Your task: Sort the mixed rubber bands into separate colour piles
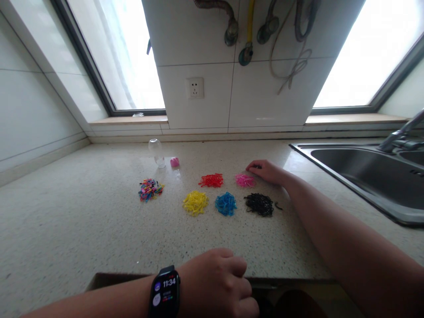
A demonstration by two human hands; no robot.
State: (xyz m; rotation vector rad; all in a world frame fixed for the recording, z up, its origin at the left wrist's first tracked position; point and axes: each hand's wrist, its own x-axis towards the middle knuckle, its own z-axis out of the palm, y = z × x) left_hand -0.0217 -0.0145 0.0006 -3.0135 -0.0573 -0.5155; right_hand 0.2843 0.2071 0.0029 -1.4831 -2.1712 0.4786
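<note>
Five one-color piles point(225, 204): sorting, it seems.
Right hand point(266, 171): by pink pile point(244, 180); can't tell grip.
Left hand point(215, 282): curled, inside hidden.
Mixed pile point(150, 190): likely needs small pinches next.

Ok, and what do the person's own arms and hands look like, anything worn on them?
The left wrist, behind the left hand, wears a black, rounded-rectangular smartwatch with a dark strap; its lit screen shows white digits, 11:34. The right hand and wrist show no watch or band. No sleeve shows on either forearm.
</note>
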